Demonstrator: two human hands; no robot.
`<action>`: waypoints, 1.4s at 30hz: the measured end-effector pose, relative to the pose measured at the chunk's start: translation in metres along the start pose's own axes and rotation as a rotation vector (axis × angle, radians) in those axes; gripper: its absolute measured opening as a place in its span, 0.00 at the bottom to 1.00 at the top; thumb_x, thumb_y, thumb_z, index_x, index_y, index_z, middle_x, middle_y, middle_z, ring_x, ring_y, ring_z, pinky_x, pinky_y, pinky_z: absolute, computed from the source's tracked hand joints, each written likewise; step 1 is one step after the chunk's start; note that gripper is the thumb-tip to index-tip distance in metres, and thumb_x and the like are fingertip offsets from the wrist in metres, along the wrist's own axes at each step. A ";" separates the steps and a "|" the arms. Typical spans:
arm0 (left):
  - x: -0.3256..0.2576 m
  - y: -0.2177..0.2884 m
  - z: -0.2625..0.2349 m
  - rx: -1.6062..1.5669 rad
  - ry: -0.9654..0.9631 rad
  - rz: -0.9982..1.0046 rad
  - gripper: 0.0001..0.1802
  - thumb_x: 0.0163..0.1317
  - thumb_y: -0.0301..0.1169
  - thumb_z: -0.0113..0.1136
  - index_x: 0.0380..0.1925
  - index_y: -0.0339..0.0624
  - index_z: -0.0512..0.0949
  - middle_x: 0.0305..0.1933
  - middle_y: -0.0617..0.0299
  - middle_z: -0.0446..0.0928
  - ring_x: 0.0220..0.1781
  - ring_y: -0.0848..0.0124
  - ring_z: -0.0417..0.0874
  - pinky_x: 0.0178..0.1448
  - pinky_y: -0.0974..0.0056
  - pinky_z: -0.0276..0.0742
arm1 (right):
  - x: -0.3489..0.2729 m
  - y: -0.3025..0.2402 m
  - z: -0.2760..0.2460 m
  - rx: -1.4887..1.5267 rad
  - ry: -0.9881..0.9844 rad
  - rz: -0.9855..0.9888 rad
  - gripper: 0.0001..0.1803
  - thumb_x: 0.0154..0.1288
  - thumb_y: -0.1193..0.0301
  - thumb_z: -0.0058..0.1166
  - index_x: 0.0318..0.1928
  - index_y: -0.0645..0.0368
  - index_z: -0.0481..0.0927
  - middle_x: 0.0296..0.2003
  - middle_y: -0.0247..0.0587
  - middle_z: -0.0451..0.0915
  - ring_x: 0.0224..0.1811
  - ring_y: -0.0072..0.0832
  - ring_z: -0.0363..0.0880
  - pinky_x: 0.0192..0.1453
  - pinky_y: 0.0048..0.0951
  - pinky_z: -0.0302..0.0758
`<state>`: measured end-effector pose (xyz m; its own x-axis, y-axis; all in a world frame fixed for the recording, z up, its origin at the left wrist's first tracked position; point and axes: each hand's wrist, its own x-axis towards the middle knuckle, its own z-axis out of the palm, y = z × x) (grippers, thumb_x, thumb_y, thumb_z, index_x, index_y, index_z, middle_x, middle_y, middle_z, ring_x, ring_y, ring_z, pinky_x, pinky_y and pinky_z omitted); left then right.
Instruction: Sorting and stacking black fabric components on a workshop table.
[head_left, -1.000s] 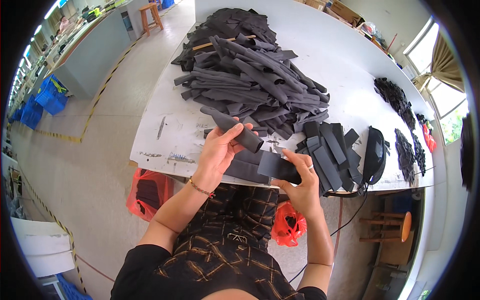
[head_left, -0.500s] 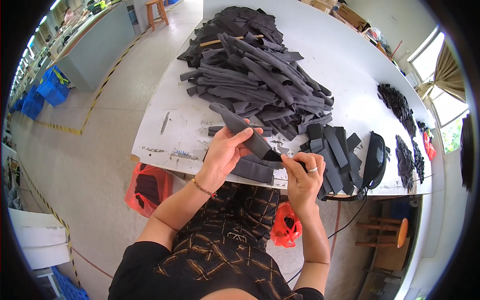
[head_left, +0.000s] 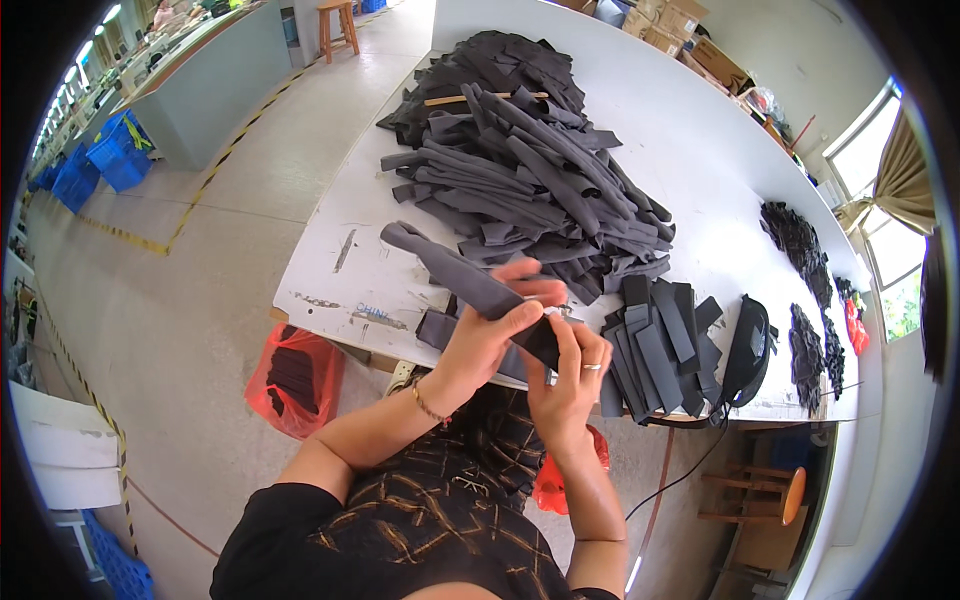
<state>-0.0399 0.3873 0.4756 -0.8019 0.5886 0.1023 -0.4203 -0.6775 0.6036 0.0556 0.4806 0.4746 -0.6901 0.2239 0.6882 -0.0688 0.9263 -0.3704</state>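
A long dark grey fabric strip (head_left: 455, 276), folded like a flat tube, slants over the front of the white table (head_left: 330, 285). My left hand (head_left: 478, 345) grips its near part with the thumb on top; its other fingers are blurred. The strip's far end sticks out freely to the upper left. My right hand (head_left: 570, 388), with a ring, pinches the darker near end (head_left: 541, 343) between thumb and fingers. Both hands are close together, almost touching. Below them another grey strip (head_left: 437, 328) lies at the table's front edge, partly covered by my left hand.
Beyond my hands lies a big heap of grey strips (head_left: 520, 175) with a wooden stick (head_left: 480, 99) across it. Flat dark pieces (head_left: 655, 345) and a black rounded object (head_left: 748, 350) with a cord lie at right. A red plastic bag (head_left: 300, 375) stands on the floor.
My hands have drawn closer together, the right one moving left. The strip now extends farther to the left. The view has shifted slightly, so the table sits lower and to the right.
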 end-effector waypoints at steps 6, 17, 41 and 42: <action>0.009 -0.013 -0.016 -0.013 -0.148 -0.027 0.10 0.73 0.33 0.52 0.44 0.39 0.77 0.39 0.53 0.83 0.60 0.58 0.79 0.67 0.53 0.70 | -0.016 0.013 0.009 0.066 -0.078 -0.007 0.25 0.50 0.83 0.64 0.50 0.61 0.73 0.49 0.52 0.72 0.49 0.50 0.73 0.52 0.45 0.71; 0.003 -0.015 -0.018 -0.140 -0.040 -0.079 0.14 0.73 0.37 0.51 0.47 0.39 0.77 0.53 0.46 0.80 0.61 0.60 0.78 0.64 0.57 0.74 | -0.001 0.011 0.003 0.079 -0.212 -0.077 0.22 0.55 0.78 0.66 0.48 0.62 0.70 0.45 0.53 0.75 0.42 0.51 0.78 0.45 0.42 0.77; -0.002 -0.013 -0.016 -0.196 -0.061 0.080 0.15 0.74 0.40 0.49 0.48 0.40 0.75 0.39 0.57 0.83 0.60 0.55 0.79 0.67 0.53 0.69 | 0.009 0.027 0.003 0.153 -0.145 -0.325 0.15 0.52 0.86 0.61 0.38 0.64 0.72 0.41 0.50 0.75 0.35 0.46 0.78 0.35 0.40 0.76; -0.002 -0.013 -0.015 -0.205 -0.069 0.076 0.15 0.74 0.40 0.48 0.47 0.40 0.75 0.39 0.58 0.83 0.61 0.55 0.78 0.67 0.53 0.69 | 0.008 0.028 0.005 0.163 -0.137 -0.335 0.17 0.47 0.87 0.63 0.39 0.64 0.72 0.42 0.49 0.75 0.34 0.45 0.78 0.35 0.40 0.76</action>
<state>-0.0390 0.3881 0.4552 -0.8064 0.5569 0.1993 -0.4434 -0.7921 0.4194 0.0444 0.5067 0.4668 -0.6986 -0.1355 0.7026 -0.4124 0.8787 -0.2406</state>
